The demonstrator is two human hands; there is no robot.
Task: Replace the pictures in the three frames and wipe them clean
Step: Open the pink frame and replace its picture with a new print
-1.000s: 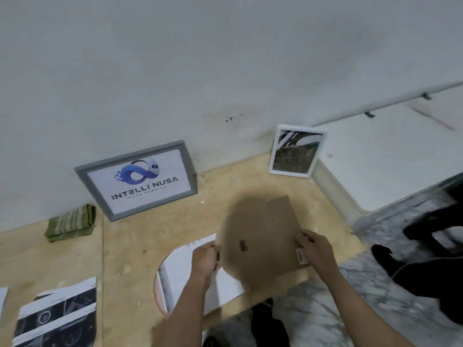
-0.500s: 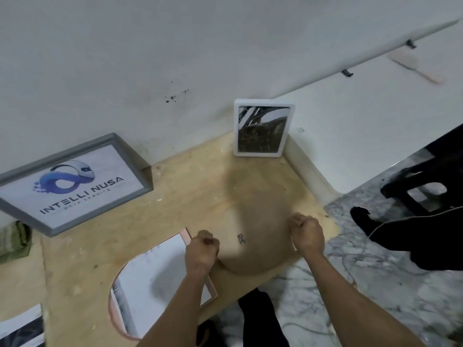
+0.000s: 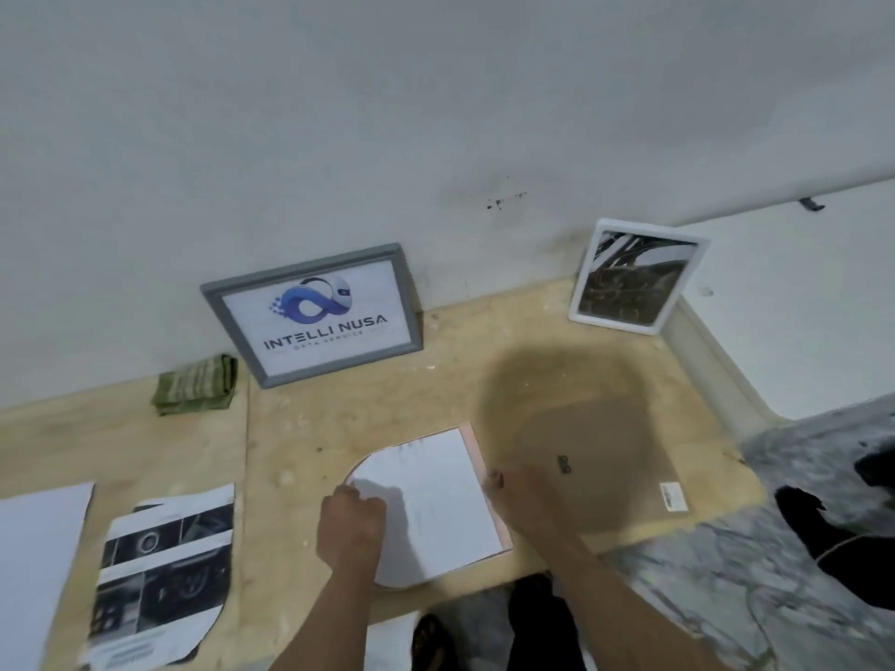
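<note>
Here, your left hand (image 3: 349, 527) sits at the left edge of the white sheet of paper with one rounded side (image 3: 431, 501), its fingers curled and pinching that edge near the curved corner. Your right hand (image 3: 525, 496) rests at the sheet's right edge, over the thin pink-rimmed frame (image 3: 490, 481) that lies flat beneath the paper; motion blur smears this hand, so you cannot tell whether its fingers are spread, pressed together or gripping anything. The paper covers nearly all of the frame, leaving only a pink strip showing along the right side.

Just right of your right hand, the brown hardboard backing panel (image 3: 610, 457) lies flat on the pale plywood work surface (image 3: 290, 438), with a small dark metal hanger (image 3: 563, 464) near its middle and a white barcode sticker (image 3: 674, 496) at its right edge.

Against the white wall (image 3: 387, 113) lean 2 more frames: a grey rectangular frame holding a blue "INTELLI NUSA" logo print (image 3: 317, 314), and, well apart to the right, a white rectangular frame with a dark photograph (image 3: 637, 278). A folded green striped cloth (image 3: 196, 385) lies just beside the grey frame's lower left corner.

At the left of the surface, a black-and-white printed picture cut with one curved side (image 3: 164, 573) lies flat, and a plain white sheet (image 3: 34, 564) lies beside it at the view's left edge. A grey marbled floor (image 3: 726, 598) shows below right of the plywood.
</note>
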